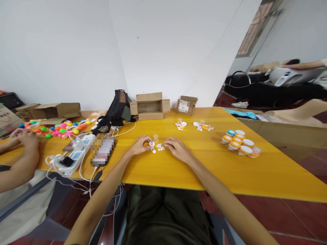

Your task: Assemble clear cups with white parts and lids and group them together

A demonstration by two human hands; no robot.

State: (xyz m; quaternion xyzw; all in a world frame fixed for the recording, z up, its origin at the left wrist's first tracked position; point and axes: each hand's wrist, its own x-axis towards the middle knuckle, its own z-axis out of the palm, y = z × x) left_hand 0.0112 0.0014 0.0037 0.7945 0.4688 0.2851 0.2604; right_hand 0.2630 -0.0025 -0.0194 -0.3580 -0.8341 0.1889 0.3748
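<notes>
Both my hands rest on the yellow table [194, 170] around a small cluster of parts. My left hand [140, 144] is curled round a small orange piece [146, 144], fingers closed on it. My right hand [176, 148] lies palm down with its fingers bent, fingertips touching several tiny white pieces [160, 146]. A small clear cup [155, 137] stands just behind them, between the two hands. A white disc [154, 151] lies in front of the left fingertips.
Stacked white-and-orange round containers [239, 142] sit at the right. Two more heaps of small parts [193, 125] lie further back, before open cardboard boxes [149, 106] and a black bag [117, 110]. A power strip [74, 156], cables and colourful balls [60, 130] lie left, near another person's hands [24, 139].
</notes>
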